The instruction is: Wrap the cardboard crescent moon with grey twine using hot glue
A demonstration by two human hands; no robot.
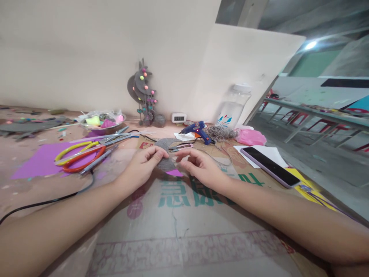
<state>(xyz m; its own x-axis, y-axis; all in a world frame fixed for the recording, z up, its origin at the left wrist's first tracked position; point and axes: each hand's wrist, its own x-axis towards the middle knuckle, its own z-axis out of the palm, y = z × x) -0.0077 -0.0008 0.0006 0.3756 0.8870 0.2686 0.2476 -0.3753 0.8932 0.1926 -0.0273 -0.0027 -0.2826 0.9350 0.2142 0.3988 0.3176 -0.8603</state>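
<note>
Flat printed cardboard (179, 221) under left hand (144, 161) and right hand (204, 166). Left pinches ridged grey crescent (166, 164), sitting between the hands; right is half-open, fingers bent, just beside it. Small angular purple scrap (174, 173) at crescent's near end.

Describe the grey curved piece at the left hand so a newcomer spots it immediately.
Start at the printed cardboard in the foreground. Toward its far edge, the left hand holds the grey curved piece. Unlike the grey ornament by the wall, dotted with coloured balls, its visible part looks plain.
</note>
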